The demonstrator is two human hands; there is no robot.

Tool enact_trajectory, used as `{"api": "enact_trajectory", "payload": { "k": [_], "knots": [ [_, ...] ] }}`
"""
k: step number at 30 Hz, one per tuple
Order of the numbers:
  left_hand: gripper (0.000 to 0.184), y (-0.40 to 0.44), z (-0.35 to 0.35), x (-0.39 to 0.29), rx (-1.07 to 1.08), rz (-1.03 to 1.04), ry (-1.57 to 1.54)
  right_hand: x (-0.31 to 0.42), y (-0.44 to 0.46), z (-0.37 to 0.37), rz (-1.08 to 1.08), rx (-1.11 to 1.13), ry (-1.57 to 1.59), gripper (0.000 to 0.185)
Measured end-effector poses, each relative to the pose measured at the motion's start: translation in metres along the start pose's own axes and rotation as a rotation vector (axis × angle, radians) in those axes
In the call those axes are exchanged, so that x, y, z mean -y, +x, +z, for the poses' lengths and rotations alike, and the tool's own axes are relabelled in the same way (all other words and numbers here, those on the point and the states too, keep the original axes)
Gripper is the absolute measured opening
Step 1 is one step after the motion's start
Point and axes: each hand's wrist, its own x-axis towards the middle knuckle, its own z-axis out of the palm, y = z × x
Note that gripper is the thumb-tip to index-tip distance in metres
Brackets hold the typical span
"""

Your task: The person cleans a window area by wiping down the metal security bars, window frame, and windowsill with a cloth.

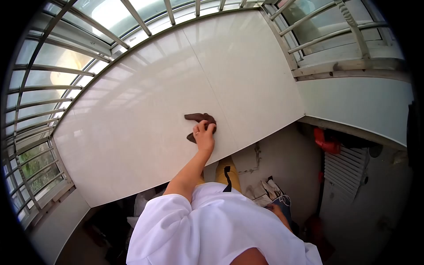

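Observation:
My left hand [204, 136] reaches forward over the white ledge [145, 119], its fingers closed on a crumpled brown cloth [194, 116]. The cloth rests on the ledge, with one end sticking out to the left above my fingers and another fold showing below them. A ring is on one of my fingers. Low at my right side hangs my right hand [273, 208], partly behind my white shirt. Its fingers are too dark and too hidden to read.
Metal window bars [66, 68] line the ledge's far and left sides, and more bars [327, 39] stand at the right. Below the ledge are bags [265, 190], a red object [327, 141] and a white slatted panel [344, 170]. The ledge's front edge runs just before my body.

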Motion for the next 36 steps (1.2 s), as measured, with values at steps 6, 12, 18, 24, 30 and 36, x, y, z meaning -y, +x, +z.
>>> {"api": "enact_trajectory", "payload": {
  "k": [6,12,18,24,30,36],
  "knots": [
    [0.027,-0.043,0.047,-0.198,1.051,0.292,-0.703,0.01,0.044,0.003,-0.105,-0.197,0.474,0.037],
    [0.02,0.006,0.014,-0.243,0.964,0.35,-0.76,0.121,0.062,-0.056,-0.556,-0.256,0.862,0.045],
    [0.019,0.061,-0.078,-0.272,0.924,0.38,-1.022,0.229,-0.003,-0.163,-0.878,-0.612,0.663,0.08],
    [0.019,0.082,-0.141,-0.312,0.518,0.642,-0.788,0.327,-0.044,-0.223,-1.378,-0.814,0.433,0.102],
    [0.019,0.105,-0.172,-0.305,0.01,0.696,-0.573,0.359,-0.061,-0.248,-1.417,-0.943,0.468,0.025],
    [0.013,0.113,-0.169,-0.3,0.195,0.382,-0.805,0.358,-0.061,-0.281,-1.407,-0.919,0.276,0.02]
  ]
}}
